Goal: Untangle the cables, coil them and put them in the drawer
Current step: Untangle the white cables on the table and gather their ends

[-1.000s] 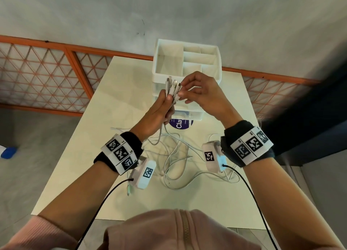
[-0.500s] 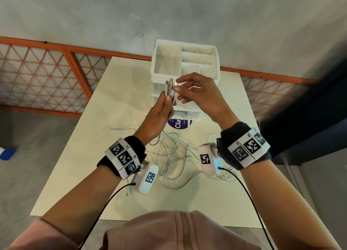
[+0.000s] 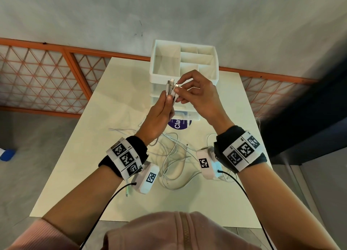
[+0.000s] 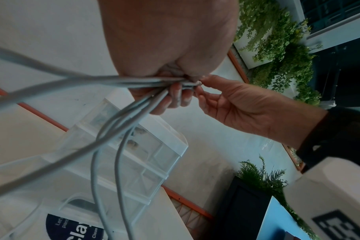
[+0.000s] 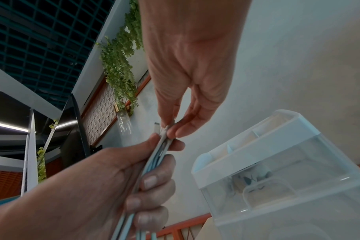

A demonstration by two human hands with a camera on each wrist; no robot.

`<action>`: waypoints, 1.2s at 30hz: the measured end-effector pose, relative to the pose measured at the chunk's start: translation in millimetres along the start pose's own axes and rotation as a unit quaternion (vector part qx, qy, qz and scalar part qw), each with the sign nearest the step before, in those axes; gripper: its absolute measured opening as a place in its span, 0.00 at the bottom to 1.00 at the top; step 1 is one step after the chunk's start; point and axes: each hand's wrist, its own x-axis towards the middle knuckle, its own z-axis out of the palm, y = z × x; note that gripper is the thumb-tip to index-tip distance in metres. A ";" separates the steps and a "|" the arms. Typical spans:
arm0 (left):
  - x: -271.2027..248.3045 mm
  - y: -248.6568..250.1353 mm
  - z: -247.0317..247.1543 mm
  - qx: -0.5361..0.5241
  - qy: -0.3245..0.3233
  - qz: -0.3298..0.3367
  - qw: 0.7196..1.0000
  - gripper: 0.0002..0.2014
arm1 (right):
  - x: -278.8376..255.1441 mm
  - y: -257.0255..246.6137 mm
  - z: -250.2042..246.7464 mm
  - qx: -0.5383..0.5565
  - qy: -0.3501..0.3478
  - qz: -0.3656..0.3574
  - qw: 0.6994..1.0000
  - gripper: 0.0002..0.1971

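Several white cables (image 3: 174,161) lie tangled on the cream table (image 3: 78,137). My left hand (image 3: 165,107) grips a bunch of their plug ends (image 3: 171,86) upright, raised in front of the drawer unit (image 3: 185,69). My right hand (image 3: 187,92) pinches one plug tip at the top of the bunch. In the left wrist view the cables (image 4: 121,123) run down from my left fist (image 4: 170,91). In the right wrist view my right hand's fingertips (image 5: 170,129) close on the plug ends (image 5: 159,129) above my left hand (image 5: 134,175).
The white drawer unit has an open compartment tray on top and clear drawers (image 5: 288,183) below, standing at the table's far edge. A round purple sticker (image 3: 178,124) lies before it. An orange lattice railing (image 3: 37,77) runs behind the table. A blue object (image 3: 7,154) lies on the floor at left.
Both hands have shifted slightly while holding the plug ends; my right fingers have settled onto one plug tip at the top of the bunch.
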 end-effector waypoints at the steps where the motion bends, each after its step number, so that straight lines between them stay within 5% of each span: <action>1: 0.6 1.1 0.0 -0.002 0.002 -0.001 1.000 0.12 | 0.6 -0.2 -0.5 -0.004 -0.008 -0.003 1.000 0.09; 10: -2.6 3.2 -2.3 -0.053 -0.037 -0.054 0.996 0.13 | 9.4 5.1 -14.0 -0.009 -0.106 0.049 0.993 0.09; 18: 2.9 0.2 -11.1 -0.026 -0.081 -0.057 0.995 0.11 | 13.1 4.9 -21.1 -0.004 -0.097 0.044 0.994 0.09; 22: 5.7 0.7 -9.5 -0.002 -0.082 -0.057 0.995 0.14 | 13.1 5.9 -20.5 -0.008 -0.088 0.033 0.996 0.19; 36: 12.2 -2.9 -6.7 0.004 -0.094 -0.042 0.995 0.17 | 16.1 11.3 -18.2 -0.078 -0.057 -0.002 0.995 0.15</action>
